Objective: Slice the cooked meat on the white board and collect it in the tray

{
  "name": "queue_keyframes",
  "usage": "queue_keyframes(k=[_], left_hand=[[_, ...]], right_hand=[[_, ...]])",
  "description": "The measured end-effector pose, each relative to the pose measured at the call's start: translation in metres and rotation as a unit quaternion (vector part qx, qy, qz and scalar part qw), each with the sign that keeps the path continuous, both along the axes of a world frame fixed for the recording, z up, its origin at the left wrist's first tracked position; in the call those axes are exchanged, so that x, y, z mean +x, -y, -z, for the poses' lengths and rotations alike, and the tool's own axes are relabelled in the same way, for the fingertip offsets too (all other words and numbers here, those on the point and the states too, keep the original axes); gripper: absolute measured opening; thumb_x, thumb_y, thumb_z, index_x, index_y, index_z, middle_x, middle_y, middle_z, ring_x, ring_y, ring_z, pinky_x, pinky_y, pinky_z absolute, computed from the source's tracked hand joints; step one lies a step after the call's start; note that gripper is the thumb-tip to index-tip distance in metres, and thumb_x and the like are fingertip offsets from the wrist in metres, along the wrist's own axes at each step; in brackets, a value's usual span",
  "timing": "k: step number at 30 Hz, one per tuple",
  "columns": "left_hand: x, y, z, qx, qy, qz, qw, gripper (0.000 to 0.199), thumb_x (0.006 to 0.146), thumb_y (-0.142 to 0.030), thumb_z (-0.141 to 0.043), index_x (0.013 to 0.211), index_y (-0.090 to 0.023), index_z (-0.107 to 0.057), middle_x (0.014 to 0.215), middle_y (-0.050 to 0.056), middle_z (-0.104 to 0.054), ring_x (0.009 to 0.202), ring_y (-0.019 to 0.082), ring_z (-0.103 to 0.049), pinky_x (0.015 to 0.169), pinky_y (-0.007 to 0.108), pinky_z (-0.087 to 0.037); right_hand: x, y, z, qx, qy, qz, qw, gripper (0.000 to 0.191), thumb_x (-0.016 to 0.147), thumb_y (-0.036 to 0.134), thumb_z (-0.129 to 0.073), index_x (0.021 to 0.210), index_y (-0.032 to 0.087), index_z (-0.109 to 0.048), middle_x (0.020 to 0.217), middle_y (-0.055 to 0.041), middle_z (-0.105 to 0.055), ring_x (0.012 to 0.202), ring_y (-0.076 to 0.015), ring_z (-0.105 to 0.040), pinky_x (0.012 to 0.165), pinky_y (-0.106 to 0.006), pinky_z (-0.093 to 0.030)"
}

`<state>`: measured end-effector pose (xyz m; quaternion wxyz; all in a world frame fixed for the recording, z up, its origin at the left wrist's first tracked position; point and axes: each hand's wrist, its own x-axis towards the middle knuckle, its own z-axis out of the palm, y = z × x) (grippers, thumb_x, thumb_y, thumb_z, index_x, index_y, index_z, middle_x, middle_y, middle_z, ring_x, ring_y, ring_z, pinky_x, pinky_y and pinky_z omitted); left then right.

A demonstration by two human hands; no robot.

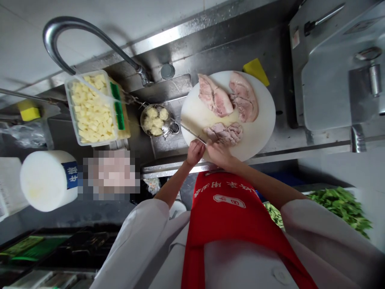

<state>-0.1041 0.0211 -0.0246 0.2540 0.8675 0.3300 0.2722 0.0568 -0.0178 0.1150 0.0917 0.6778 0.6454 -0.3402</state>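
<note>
A round white cutting board holds two large pieces of pale cooked meat, one on the left and one on the right. Nearer to me lies a pile of cut meat. My right hand is closed on a knife at the board's near edge, its thin blade slanting away to the left. Close beside it, my left hand is closed near the blade's base; what its fingers hold, if anything, is too small to make out.
Left of the board, a metal strainer holds several pale round pieces below a curved faucet. Further left are a tub of pale cubes and a white bucket. A yellow sponge touches the board's far right; leafy greens sit at lower right.
</note>
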Motion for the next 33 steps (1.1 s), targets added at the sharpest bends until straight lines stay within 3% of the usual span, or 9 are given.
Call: queue_keyframes(k=[4, 10, 13, 17, 21, 26, 30, 33], left_hand=[[0.002, 0.000, -0.010, -0.024, -0.015, -0.005, 1.000, 0.029, 0.100, -0.039, -0.044, 0.107, -0.018, -0.064, 0.105, 0.011, -0.063, 0.105, 0.020, -0.059, 0.095, 0.038, -0.050], [0.007, 0.014, -0.034, -0.041, -0.061, -0.187, 0.980, 0.049, 0.082, -0.054, -0.070, 0.114, -0.019, -0.061, 0.132, 0.016, -0.050, 0.126, 0.031, -0.044, 0.105, 0.050, -0.038], [0.011, 0.027, -0.038, -0.066, -0.090, -0.160, 0.981, 0.042, 0.080, -0.051, -0.073, 0.107, -0.021, -0.061, 0.128, 0.013, -0.056, 0.126, 0.031, -0.045, 0.103, 0.049, -0.037], [0.015, 0.033, -0.028, -0.051, -0.045, -0.106, 0.992, 0.025, 0.092, -0.040, -0.060, 0.107, -0.020, -0.057, 0.108, 0.009, -0.066, 0.104, 0.023, -0.058, 0.094, 0.042, -0.042], [0.015, 0.026, -0.016, 0.021, -0.014, -0.075, 0.997, 0.023, 0.097, -0.031, -0.048, 0.112, -0.017, -0.058, 0.117, 0.014, -0.063, 0.112, 0.025, -0.057, 0.095, 0.042, -0.045], [0.000, 0.035, -0.019, 0.000, -0.011, 0.010, 1.000, 0.033, 0.092, -0.039, -0.060, 0.117, -0.018, -0.059, 0.120, 0.014, -0.061, 0.115, 0.024, -0.058, 0.098, 0.042, -0.050], [-0.008, 0.047, -0.017, -0.015, 0.018, 0.005, 1.000, 0.029, 0.092, -0.037, -0.062, 0.114, -0.019, -0.061, 0.117, 0.013, -0.061, 0.114, 0.022, -0.058, 0.097, 0.040, -0.052], [0.004, 0.049, -0.011, -0.020, 0.037, -0.038, 0.998, 0.023, 0.095, -0.033, -0.057, 0.113, -0.019, -0.063, 0.111, 0.012, -0.061, 0.108, 0.021, -0.060, 0.094, 0.039, -0.054]], right_hand=[[0.007, -0.016, 0.007, 0.031, -0.010, 0.021, 0.999, 0.029, 0.098, 0.022, -0.037, 0.119, 0.009, -0.053, 0.109, -0.0221, -0.070, 0.099, -0.0272, -0.069, 0.082, -0.031, -0.049], [0.047, 0.008, 0.016, 0.015, -0.026, 0.045, 0.999, 0.038, 0.102, 0.034, -0.035, 0.120, 0.010, -0.057, 0.115, -0.0207, -0.068, 0.107, -0.0272, -0.064, 0.089, -0.032, -0.044], [0.057, 0.028, 0.020, 0.023, -0.008, 0.069, 0.997, 0.039, 0.101, 0.035, -0.036, 0.119, 0.008, -0.058, 0.116, -0.0207, -0.067, 0.109, -0.0279, -0.063, 0.089, -0.032, -0.044], [0.058, 0.044, 0.019, 0.002, -0.013, 0.089, 0.996, 0.039, 0.102, 0.035, -0.034, 0.119, 0.010, -0.058, 0.113, -0.0179, -0.069, 0.103, -0.0259, -0.065, 0.085, -0.030, -0.044], [0.056, 0.053, 0.012, -0.004, -0.003, 0.086, 0.996, 0.038, 0.102, 0.034, -0.034, 0.121, 0.009, -0.057, 0.117, -0.0198, -0.067, 0.109, -0.0259, -0.064, 0.086, -0.029, -0.043], [0.051, 0.067, 0.007, -0.043, 0.025, 0.091, 0.995, 0.042, 0.103, 0.037, -0.030, 0.127, 0.010, -0.053, 0.105, -0.0184, -0.071, 0.099, -0.0267, -0.069, 0.079, -0.030, -0.045], [0.046, 0.073, 0.007, -0.043, 0.035, 0.092, 0.994, 0.045, 0.103, 0.038, -0.028, 0.133, 0.011, -0.048, 0.101, -0.0175, -0.071, 0.095, -0.0274, -0.070, 0.077, -0.031, -0.046], [0.047, 0.074, 0.007, -0.043, 0.042, 0.090, 0.994, 0.045, 0.103, 0.039, -0.027, 0.132, 0.012, -0.049, 0.102, -0.0187, -0.071, 0.097, -0.0279, -0.069, 0.078, -0.032, -0.046]])
